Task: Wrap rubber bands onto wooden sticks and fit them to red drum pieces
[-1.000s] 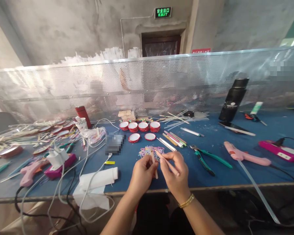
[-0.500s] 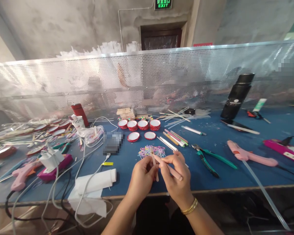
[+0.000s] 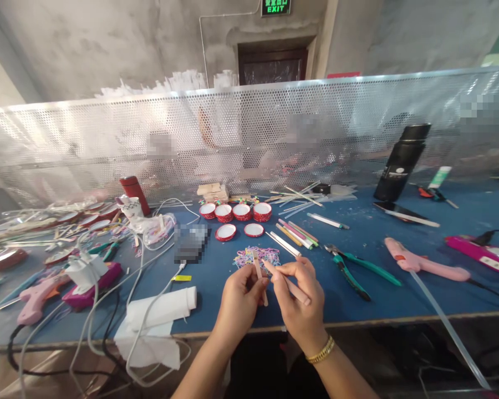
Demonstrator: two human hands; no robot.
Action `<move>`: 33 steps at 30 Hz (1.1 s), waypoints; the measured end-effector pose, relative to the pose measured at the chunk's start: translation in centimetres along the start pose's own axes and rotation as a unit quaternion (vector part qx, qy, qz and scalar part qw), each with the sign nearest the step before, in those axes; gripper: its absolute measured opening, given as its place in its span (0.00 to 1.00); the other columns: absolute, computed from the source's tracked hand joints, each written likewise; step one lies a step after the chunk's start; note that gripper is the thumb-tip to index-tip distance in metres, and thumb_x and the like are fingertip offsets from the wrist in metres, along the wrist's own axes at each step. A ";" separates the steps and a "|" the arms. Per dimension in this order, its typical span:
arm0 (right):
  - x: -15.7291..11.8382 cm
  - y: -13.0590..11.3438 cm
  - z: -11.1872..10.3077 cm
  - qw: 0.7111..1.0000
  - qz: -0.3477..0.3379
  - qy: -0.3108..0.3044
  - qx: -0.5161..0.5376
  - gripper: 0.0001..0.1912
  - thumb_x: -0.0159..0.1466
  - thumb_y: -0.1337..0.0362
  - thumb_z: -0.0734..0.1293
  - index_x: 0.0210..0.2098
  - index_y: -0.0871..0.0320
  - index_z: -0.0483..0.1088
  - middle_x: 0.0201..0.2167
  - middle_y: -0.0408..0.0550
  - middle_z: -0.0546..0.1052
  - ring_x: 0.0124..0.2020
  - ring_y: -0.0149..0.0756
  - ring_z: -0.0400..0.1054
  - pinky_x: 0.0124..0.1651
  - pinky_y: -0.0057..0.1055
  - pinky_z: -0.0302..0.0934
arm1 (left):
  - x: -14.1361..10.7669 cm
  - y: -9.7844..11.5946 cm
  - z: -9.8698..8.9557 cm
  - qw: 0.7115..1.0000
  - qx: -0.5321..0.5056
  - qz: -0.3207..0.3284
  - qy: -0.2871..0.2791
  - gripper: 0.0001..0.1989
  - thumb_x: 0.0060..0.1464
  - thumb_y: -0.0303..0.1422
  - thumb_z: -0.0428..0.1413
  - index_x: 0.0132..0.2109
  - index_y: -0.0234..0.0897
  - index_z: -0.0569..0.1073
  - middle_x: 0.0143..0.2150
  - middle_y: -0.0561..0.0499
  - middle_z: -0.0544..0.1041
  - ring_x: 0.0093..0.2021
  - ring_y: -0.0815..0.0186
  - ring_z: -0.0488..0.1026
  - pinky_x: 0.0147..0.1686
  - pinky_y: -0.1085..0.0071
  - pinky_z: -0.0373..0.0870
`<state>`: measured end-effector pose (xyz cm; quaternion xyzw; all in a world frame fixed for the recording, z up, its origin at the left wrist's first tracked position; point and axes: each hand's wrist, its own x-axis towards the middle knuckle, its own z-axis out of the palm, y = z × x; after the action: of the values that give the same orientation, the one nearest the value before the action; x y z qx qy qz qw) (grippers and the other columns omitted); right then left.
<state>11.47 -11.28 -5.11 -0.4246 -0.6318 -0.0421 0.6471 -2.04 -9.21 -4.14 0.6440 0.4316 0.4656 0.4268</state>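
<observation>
Between its thumb and fingers, my left hand (image 3: 243, 293) pinches a thin flat wooden stick (image 3: 258, 270), which stands nearly upright. My right hand (image 3: 301, 296) is closed on a pale pink marker (image 3: 293, 289), its tip pointing up and left toward the stick. A small gap shows between marker tip and stick. Just beyond the hands lies a pile of pastel loops (image 3: 243, 256). Several coloured markers (image 3: 293, 235) lie behind my right hand. Red-rimmed white discs (image 3: 225, 232), some stacked, sit farther back.
Green-handled pliers (image 3: 349, 274), a pink glue gun (image 3: 426, 266) and a black bottle (image 3: 399, 166) are on the right. To the left are a phone (image 3: 191, 244), a white roll (image 3: 162, 307), cables and another glue gun (image 3: 39, 296). A perforated metal screen (image 3: 249, 138) stands behind.
The marker tip has moved slightly away from the stick, opening a small gap. The stick has shifted a little left with my left hand; both grips stay closed.
</observation>
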 end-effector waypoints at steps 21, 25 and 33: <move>0.0 0.2 0.1 1.000 0.003 -0.001 0.004 0.04 0.67 0.68 0.65 0.36 0.54 0.69 0.28 0.39 0.77 0.29 0.34 0.71 0.61 0.47 0.55 | 0.0 0.4 0.0 1.000 -0.006 0.010 -0.002 0.11 0.58 0.38 0.57 0.31 0.38 0.69 0.21 0.58 0.67 0.22 0.69 0.64 0.23 0.75 0.60; 0.1 0.0 0.1 1.000 -0.009 -0.015 0.010 0.04 0.67 0.68 0.65 0.36 0.54 0.68 0.28 0.38 0.77 0.28 0.33 0.71 0.62 0.47 0.55 | -0.1 0.7 0.1 1.000 -0.012 0.021 -0.008 0.12 0.58 0.37 0.57 0.29 0.39 0.66 0.21 0.59 0.66 0.21 0.70 0.63 0.23 0.75 0.59; 0.1 0.0 0.1 1.000 -0.004 -0.005 -0.001 0.04 0.68 0.68 0.65 0.36 0.54 0.68 0.28 0.38 0.77 0.28 0.33 0.71 0.61 0.48 0.55 | -0.1 0.3 0.0 1.000 -0.003 0.015 -0.008 0.10 0.59 0.38 0.57 0.32 0.38 0.70 0.22 0.58 0.67 0.22 0.69 0.64 0.24 0.75 0.60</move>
<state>11.39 -11.21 -5.05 -0.4230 -0.6364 -0.0432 0.6436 -2.02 -9.38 -3.90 0.6530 0.4171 0.4682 0.4248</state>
